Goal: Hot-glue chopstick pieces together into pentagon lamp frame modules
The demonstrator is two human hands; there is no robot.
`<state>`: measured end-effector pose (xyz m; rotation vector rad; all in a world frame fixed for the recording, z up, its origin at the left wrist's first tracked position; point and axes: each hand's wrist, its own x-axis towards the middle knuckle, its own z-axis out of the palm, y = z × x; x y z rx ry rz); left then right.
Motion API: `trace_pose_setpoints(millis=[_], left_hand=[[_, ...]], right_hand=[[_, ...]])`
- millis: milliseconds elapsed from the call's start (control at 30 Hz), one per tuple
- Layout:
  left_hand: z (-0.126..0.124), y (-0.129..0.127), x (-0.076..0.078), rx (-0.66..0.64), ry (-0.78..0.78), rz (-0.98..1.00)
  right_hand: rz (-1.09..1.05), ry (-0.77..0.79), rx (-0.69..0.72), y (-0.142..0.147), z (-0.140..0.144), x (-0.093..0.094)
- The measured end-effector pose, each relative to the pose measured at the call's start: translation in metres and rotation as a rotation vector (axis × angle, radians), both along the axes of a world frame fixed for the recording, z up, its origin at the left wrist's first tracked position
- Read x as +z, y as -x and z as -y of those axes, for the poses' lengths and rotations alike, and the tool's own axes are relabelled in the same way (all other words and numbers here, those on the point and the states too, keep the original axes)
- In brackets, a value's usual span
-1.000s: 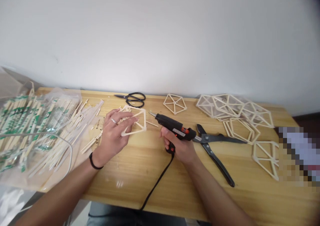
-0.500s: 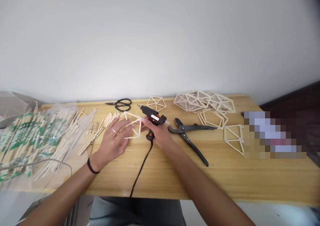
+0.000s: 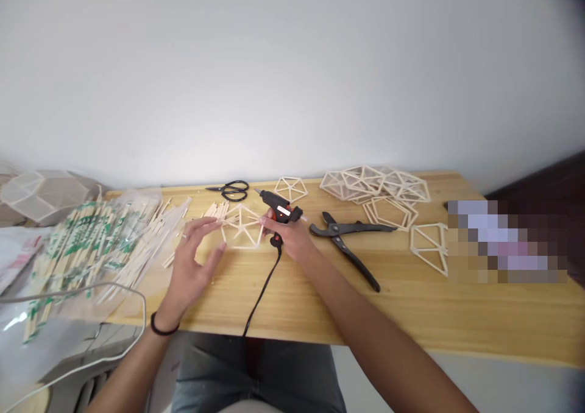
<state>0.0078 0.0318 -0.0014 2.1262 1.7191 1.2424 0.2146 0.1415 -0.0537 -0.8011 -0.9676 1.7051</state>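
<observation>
Near the bench's (image 3: 411,315) far edge, the right hand (image 3: 292,239) grips a black glue gun (image 3: 280,209), nozzle away from the stick frame (image 3: 242,227) lying flat. Beside it, the left hand (image 3: 194,261) hovers spread, fingertips at the frame's left edge.

table (image 3: 411,315): smooth wood | glue gun (image 3: 280,209): black plastic | frame (image 3: 241,225): pale wood

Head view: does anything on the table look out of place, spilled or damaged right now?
Nothing looks damaged. Loose cut sticks lie scattered by the left hand, and the pruning shears lie with blades apart near the right hand holding the glue gun. The stick frame looks intact.
</observation>
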Motion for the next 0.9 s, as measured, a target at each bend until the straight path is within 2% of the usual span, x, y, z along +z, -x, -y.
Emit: trace_pose_setpoints(millis=[67,133,167,267,467,700,900], left_hand=[[0.002,-0.002,-0.010,0.083,0.158,0.345],[0.001,-0.004,-0.020,0.105,0.299,0.683],[-0.001,-0.005,-0.025,0.110,0.298,0.739],[-0.007,-0.005,-0.031,0.111,0.294,0.828],[-0.009,0.001,-0.026,0.062,0.389,0.909],[0.010,0.004,-0.031,-0.026,0.503,0.968],[0.027,0.003,-0.039,-0.081,0.510,0.967]], right_hand=[[0.025,-0.009,0.012,0.000,0.000,-0.002],[0.054,-0.017,0.034,0.000,0.000,-0.005],[0.066,-0.021,0.047,-0.001,0.000,-0.005],[0.092,-0.037,0.088,-0.002,0.003,-0.006],[0.121,-0.062,0.165,-0.003,0.007,-0.003],[0.139,-0.059,0.205,-0.001,0.010,0.011],[0.150,-0.004,0.151,-0.007,0.042,0.015]])
